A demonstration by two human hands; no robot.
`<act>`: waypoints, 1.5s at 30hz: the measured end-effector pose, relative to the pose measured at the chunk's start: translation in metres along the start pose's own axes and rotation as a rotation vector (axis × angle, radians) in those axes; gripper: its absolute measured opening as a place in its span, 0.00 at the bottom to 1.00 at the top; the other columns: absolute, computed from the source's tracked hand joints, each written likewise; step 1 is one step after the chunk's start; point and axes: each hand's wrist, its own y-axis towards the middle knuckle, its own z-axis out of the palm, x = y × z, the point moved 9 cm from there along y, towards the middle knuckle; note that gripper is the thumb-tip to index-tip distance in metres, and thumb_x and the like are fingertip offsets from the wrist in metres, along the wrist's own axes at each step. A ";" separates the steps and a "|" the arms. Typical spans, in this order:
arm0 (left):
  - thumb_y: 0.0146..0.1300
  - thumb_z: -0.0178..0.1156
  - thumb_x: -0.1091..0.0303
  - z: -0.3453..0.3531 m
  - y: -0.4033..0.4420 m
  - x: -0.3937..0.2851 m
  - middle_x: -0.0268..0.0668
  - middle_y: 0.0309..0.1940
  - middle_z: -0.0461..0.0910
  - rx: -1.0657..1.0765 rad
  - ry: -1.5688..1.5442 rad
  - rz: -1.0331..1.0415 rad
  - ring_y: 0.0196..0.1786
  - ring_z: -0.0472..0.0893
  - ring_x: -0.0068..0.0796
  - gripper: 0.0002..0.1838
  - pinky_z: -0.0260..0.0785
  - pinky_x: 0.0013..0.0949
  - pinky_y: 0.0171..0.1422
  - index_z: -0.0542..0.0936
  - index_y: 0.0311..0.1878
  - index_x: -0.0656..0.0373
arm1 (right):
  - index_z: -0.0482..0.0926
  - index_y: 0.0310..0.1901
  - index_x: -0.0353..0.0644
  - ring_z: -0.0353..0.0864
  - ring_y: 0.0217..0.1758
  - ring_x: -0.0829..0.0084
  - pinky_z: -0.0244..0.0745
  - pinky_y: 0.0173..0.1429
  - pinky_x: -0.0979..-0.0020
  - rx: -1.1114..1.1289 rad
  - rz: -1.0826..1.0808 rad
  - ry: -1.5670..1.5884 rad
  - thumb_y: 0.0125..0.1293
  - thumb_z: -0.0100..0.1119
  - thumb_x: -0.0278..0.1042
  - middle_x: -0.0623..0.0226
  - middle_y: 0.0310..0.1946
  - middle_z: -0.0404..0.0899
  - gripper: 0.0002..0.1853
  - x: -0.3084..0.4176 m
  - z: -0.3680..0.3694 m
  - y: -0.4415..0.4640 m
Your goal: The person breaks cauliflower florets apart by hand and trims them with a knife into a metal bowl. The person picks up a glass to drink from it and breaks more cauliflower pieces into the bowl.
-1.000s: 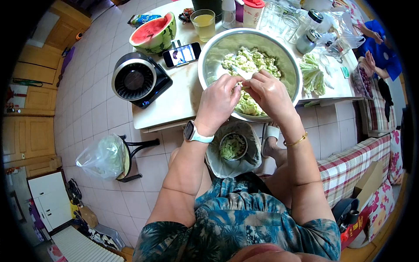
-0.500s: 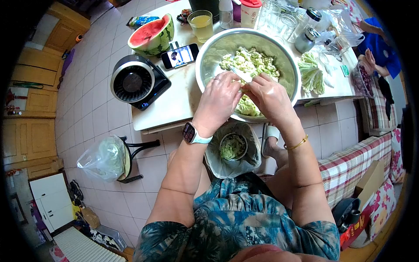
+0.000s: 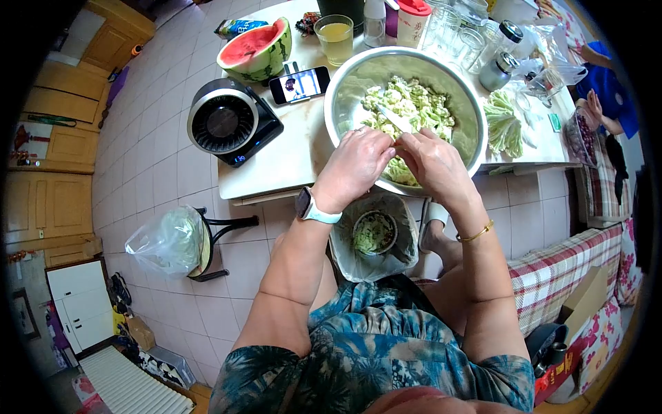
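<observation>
A large steel bowl (image 3: pixel 476 131) on the table holds cut cauliflower florets (image 3: pixel 420 100), pale green and white. Over its near rim, my left hand (image 3: pixel 355 162) and my right hand (image 3: pixel 434 162) meet at the fingertips. A knife (image 3: pixel 395 120) shows its pale blade above the right fingers, pointing up and left; its handle is hidden in that hand. My left fingers are pinched together, and what they hold is hidden. Just right of the bowl lies a cauliflower piece (image 3: pixel 505 123) with long pale stems.
A lined bin (image 3: pixel 345 259) with trimmings stands between my legs. Left of the bowl are a phone (image 3: pixel 299 85), a fan (image 3: pixel 224 123), a cut watermelon (image 3: pixel 272 58) and a glass of yellowish drink (image 3: pixel 336 45). Jars (image 3: pixel 498 71) crowd behind. A person in blue (image 3: pixel 610 90) sits at right.
My hands have come lower toward the bowl's near rim, still together, and more of the knife blade shows. The whole view has shifted slightly.
</observation>
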 end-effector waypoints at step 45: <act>0.80 0.60 0.72 -0.050 -0.028 0.058 0.39 0.44 0.90 -0.505 -0.614 -0.390 0.49 0.88 0.23 0.09 0.78 0.27 0.57 0.84 0.54 0.67 | 0.88 0.53 0.41 0.80 0.59 0.50 0.76 0.64 0.53 0.495 0.139 0.073 0.75 0.58 0.35 0.53 0.48 0.85 0.14 -0.009 0.107 0.016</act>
